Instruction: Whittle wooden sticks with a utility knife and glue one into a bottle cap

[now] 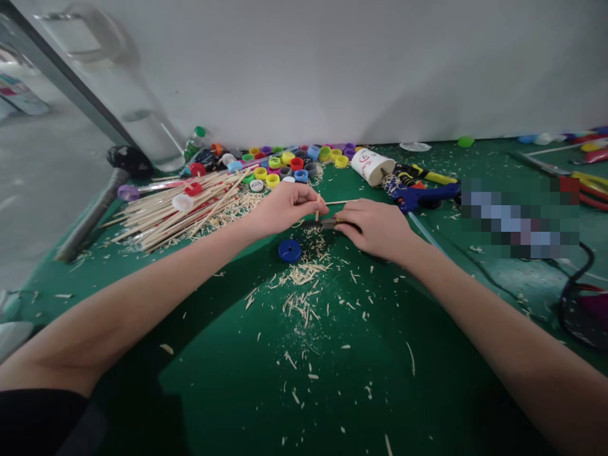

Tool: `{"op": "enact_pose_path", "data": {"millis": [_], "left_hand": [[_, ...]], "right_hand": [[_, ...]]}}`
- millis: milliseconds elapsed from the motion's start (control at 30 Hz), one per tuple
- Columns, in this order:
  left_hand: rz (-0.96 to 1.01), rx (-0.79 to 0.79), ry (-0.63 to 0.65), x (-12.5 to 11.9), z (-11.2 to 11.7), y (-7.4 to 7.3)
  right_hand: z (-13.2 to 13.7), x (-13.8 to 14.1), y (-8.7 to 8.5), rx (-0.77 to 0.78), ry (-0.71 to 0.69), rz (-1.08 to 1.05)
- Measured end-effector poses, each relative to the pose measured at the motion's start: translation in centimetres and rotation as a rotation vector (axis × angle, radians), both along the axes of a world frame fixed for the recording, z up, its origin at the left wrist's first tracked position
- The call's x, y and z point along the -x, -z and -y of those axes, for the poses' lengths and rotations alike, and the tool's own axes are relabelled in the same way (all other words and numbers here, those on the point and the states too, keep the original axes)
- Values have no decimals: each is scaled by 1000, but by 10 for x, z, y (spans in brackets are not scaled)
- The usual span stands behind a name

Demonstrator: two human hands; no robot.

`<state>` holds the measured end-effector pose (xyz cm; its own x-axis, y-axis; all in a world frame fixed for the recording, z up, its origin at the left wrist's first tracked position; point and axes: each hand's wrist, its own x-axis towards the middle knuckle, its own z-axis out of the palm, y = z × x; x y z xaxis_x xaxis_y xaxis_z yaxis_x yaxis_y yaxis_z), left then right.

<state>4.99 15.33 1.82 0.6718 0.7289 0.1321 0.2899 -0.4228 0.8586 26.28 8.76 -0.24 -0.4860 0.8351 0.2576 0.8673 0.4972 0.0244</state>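
My left hand [284, 208] is closed, pinching a thin wooden stick [342, 202] that points to the right across the green table [332, 354]. My right hand [377, 227] is closed around a small dark cutting tool [323, 223], whose tip lies under the stick between the two hands. A short stick piece stands near my left fingertips. A blue bottle cap [289, 251] lies on the table just in front of my left hand. Wood splinters [304, 278] are scattered below the hands.
A bundle of wooden sticks [180, 206] lies to the left. Several coloured bottle caps [289, 163] sit by the wall. A tipped white paper cup [372, 166], a blue glue gun [420, 194], a hammer [102, 202] and cables [577, 297] surround the work spot.
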Motion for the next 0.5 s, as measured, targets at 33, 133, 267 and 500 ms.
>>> {"op": "enact_pose_path", "data": {"millis": [33,133,267,500], "left_hand": [[-11,-13,19,0,0,-1],[-56,-85,62,0,1,-4],[-68,-121,46,-1,1,-3],[-19,-48,-186,1,-1,4]], "right_hand": [[-1,0,0,6,-9,7],[-5,-1,0,15,-26,38],[-4,0,2,-8,-26,31],[10,1,8,-157,26,-23]]}}
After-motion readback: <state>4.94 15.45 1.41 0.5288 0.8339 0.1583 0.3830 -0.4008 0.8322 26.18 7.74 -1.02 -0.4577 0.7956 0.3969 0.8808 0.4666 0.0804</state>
